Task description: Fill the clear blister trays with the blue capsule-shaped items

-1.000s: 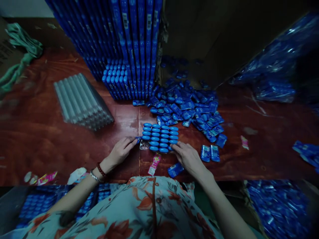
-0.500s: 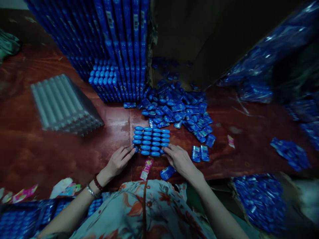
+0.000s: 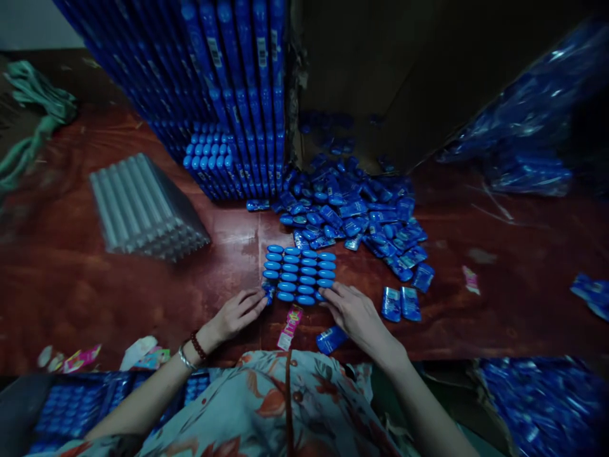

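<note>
Small blue packs with rounded light-blue ends stand packed in a block [image 3: 299,274] of several rows on the table in front of me. My left hand [image 3: 240,313] is at the block's near left corner, its fingers closed on a small blue pack [image 3: 269,293] tilted against the row. At the near right corner my right hand [image 3: 349,311] has its fingertips closed on the end pack [image 3: 320,296], partly covered by them. A loose blue pack [image 3: 332,339] lies below my right hand. Between my hands lies a pink wrapper strip [image 3: 290,328].
A heap of blue packs [image 3: 352,216] spills from a dark carton [image 3: 352,76]. Tall stacks of blue packs [image 3: 238,101] rise behind. Grey ridged trays [image 3: 147,209] stand left. Two packs [image 3: 401,304] lie right. A box of packs [image 3: 542,403] is below the table edge.
The whole scene has shifted slightly right and down with my head. The pack at my left fingers now shows more of its dark side; both hands stay at the block's near corners.
</note>
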A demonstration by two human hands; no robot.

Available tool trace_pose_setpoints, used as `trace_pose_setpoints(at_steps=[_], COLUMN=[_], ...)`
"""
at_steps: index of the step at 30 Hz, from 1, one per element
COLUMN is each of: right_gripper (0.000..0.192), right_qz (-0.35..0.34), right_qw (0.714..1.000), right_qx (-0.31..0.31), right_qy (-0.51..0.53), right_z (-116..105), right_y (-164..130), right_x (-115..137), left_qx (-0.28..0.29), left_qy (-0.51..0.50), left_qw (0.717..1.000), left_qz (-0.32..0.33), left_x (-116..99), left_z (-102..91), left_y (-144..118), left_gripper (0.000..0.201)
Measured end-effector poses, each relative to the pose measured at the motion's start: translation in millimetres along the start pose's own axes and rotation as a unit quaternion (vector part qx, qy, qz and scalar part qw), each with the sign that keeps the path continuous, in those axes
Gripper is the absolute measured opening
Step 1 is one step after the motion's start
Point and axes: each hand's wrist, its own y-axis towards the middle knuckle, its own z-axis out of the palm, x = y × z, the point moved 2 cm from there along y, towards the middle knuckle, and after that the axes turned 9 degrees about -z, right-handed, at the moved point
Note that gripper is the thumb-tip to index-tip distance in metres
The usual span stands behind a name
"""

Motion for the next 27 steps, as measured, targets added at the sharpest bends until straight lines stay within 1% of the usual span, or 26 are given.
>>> trace_pose_setpoints(at_steps=[3,6,10,12,16,17,18,20,22,23,24,25,27], right_gripper=[0.017,0.018,0.018,0.019,0.028,0.03,0.031,0.029,0.026,0.027,0.028,0.03,0.032], right_qz=[-0.002,-0.004,-0.004,-0.01,-0.009,-0.008,-0.007,-0.009,-0.006,0.003,0.022,0.047,0.111], right_qw=[1.0,1.0,1.0,0.999,0.99,0.986,0.983,0.978,0.975,0.974,0.973,0.971,0.965], right_qx=[0.0,0.01,0.017,0.014,-0.01,-0.02,-0.031,-0.058,-0.094,-0.116,-0.135,-0.152,-0.176], right_qy=[-0.001,-0.002,-0.013,-0.044,-0.144,-0.164,-0.18,-0.199,-0.2,-0.195,-0.188,-0.177,-0.157], right_z=[1.9,3.1,1.9,1.6,6.9,9.3,11.8,16.0,17.5,17.0,15.9,14.3,10.4], right_y=[0.1,0.8,2.4,3.4,4.7,4.7,4.3,1.9,-3.7,-8.2,-14.1,-21.3,-39.6], right_x=[-1.2,-2.1,-1.5,0.4,5.8,7.5,9.1,12.3,14.0,13.6,11.8,8.5,-2.0], left_qx=[0.01,0.022,0.046,0.085,0.206,0.223,0.227,0.201,0.144,0.112,0.078,0.049,0.009], left_qy=[0.009,0.016,0.024,0.034,0.044,0.039,0.033,0.029,0.033,0.032,0.031,0.033,0.043], left_qw=[1.0,1.0,0.997,0.993,0.976,0.973,0.972,0.979,0.989,0.993,0.996,0.995,0.982], left_qz=[-0.007,-0.009,-0.063,-0.069,-0.055,-0.053,-0.05,-0.036,-0.017,-0.019,-0.037,-0.075,-0.183], left_x=[-8.5,-10.0,-3.4,-1.1,0.7,1.1,1.6,3.3,8.1,13.1,20.5,30.8,58.6], left_z=[-0.8,-1.2,-5.7,-9.6,-15.0,-15.9,-16.6,-17.8,-18.6,-18.7,-18.5,-17.6,-12.8], left_y=[-3.7,0.8,18.2,29.8,49.5,51.8,52.5,49.6,44.0,42.2,42.5,45.2,58.5], left_gripper=[0.034,0.032,0.033,0.032,0.027,0.027,0.027,0.028,0.027,0.027,0.026,0.026,0.03])
